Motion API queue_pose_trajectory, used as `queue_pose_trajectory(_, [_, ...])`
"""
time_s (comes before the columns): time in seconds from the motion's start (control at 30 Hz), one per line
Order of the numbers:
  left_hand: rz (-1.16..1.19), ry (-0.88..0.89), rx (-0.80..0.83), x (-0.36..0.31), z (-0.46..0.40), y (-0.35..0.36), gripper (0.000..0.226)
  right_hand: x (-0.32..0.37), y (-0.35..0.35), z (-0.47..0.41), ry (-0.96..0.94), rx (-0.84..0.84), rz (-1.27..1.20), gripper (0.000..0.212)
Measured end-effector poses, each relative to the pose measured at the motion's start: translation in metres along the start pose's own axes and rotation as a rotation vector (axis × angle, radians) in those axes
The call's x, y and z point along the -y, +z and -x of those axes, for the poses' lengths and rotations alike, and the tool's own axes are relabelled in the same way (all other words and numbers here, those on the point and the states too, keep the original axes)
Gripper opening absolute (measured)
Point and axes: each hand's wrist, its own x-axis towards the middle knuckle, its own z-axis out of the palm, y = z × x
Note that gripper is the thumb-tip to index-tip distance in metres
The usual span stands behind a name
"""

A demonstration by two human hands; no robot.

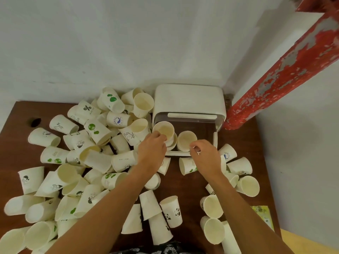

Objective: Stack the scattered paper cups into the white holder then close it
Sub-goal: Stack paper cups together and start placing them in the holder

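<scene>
At the far right, the white holder [189, 101] stands open with two short stacks begun; the left hand [152, 149] pinches the left stack's top cup [163, 130]. The right hand [203, 154] hovers, its grip loosely curled and empty, over the right stack [186, 140]. Dozens of cups [73, 171] remain across the tabletop [16, 114].

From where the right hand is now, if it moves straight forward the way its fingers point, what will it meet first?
Most likely the cup standing in the white holder: the right hand already has its fingertips at that cup's near rim, though actual contact is unclear.
</scene>
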Motion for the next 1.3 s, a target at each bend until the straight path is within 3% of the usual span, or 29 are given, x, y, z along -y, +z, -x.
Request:
queue_pose_trajectory(0.17, [0.035,-0.005,0.073,0.0,-0.002,0.007,0.021,-0.002,0.006,-0.005,0.01,0.026,-0.029,0.016])
queue_pose_trajectory(0.33, [0.101,-0.017,0.01,0.006,0.006,0.007,0.016,-0.002,0.008,0.004,0.027,-0.002,-0.066,0.014])
queue_pose_trajectory(0.43, [0.1,-0.049,0.054,0.016,0.023,0.006,0.015,-0.004,0.009,0.018,0.061,0.026,-0.077,0.013])
queue_pose_trajectory(0.57, [0.036,-0.059,0.187,0.031,0.054,0.015,0.024,-0.011,0.02,0.043,0.137,0.284,-0.045,0.012])
queue_pose_trajectory(0.67, [-0.172,-0.034,0.368,0.039,0.074,0.025,0.037,-0.02,0.036,0.066,0.139,0.547,0.056,0.027])
queue_pose_trajectory(0.8, [-0.178,-0.064,0.467,0.044,0.093,0.038,0.043,-0.025,0.06,0.094,0.117,0.651,0.118,0.035])
queue_pose_trajectory(1.13, [0.048,-0.108,0.339,0.045,0.104,0.034,0.064,-0.021,0.075,0.116,0.171,0.574,0.106,0.024])
queue_pose_trajectory(1.3, [0.247,-0.225,0.272,0.04,0.1,0.006,0.052,-0.009,0.06,0.107,0.214,0.462,0.018,0.019])
